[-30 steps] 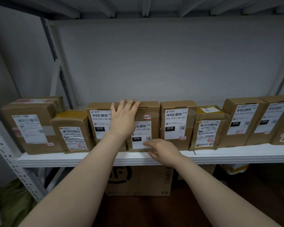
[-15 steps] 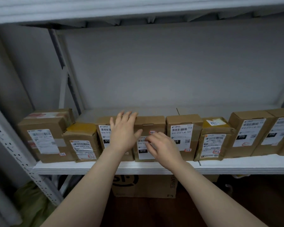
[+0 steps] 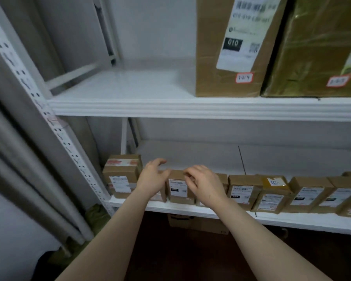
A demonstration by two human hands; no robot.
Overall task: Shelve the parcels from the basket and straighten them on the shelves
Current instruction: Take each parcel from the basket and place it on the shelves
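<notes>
Head view: a row of parcels stands along the near edge of the lower shelf [image 3: 190, 209]. The left hand [image 3: 150, 179] and right hand [image 3: 205, 185] flank one small box [image 3: 177, 188] near the left end, fingers loosely curled and resting on its top and front, not clamped round it. The box looks like stiff, light cardboard that should slide readily on the smooth shelf. Flat palms on its side faces would likely square it best; its taped top may be slick.
</notes>
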